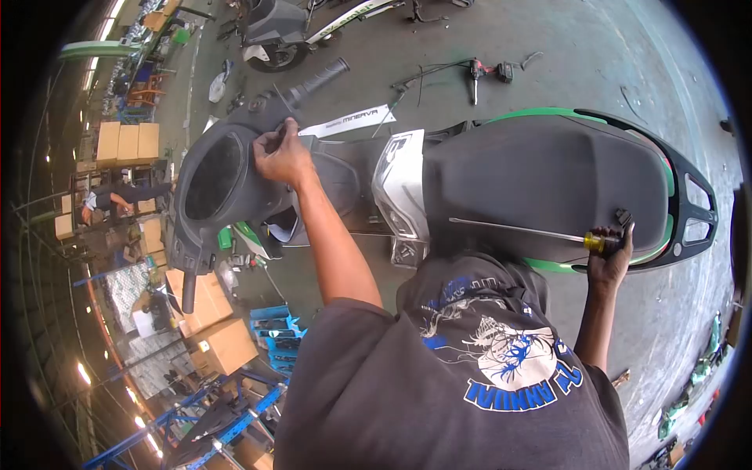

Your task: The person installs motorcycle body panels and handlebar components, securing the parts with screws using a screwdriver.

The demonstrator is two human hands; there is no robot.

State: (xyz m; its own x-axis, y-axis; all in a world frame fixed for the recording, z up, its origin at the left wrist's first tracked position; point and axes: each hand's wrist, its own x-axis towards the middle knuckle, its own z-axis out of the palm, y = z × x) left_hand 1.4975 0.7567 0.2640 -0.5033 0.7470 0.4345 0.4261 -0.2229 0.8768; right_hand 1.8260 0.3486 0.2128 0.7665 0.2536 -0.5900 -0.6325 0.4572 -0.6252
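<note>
My left hand (283,159) is closed in a pinch at the scooter's handlebar cover (244,129), just behind the dashboard display (214,177). What its fingertips hold, if anything, is hidden. Over the rear of the black seat (509,168), my right hand (609,258) grips a long screwdriver (521,229) by its yellow and black handle. The shaft points left across the seat. A small black part (623,217) shows at the fingertips of the same hand; its kind is not clear. A silver-white panel (403,176) sits between the seat and the front of the scooter.
A red cordless drill (481,72) lies on the floor beyond the scooter, near some cable. Another scooter (286,31) stands at the top. Cardboard boxes (223,345) and a blue rack (276,333) are at the lower left. Farther left is another person (117,202).
</note>
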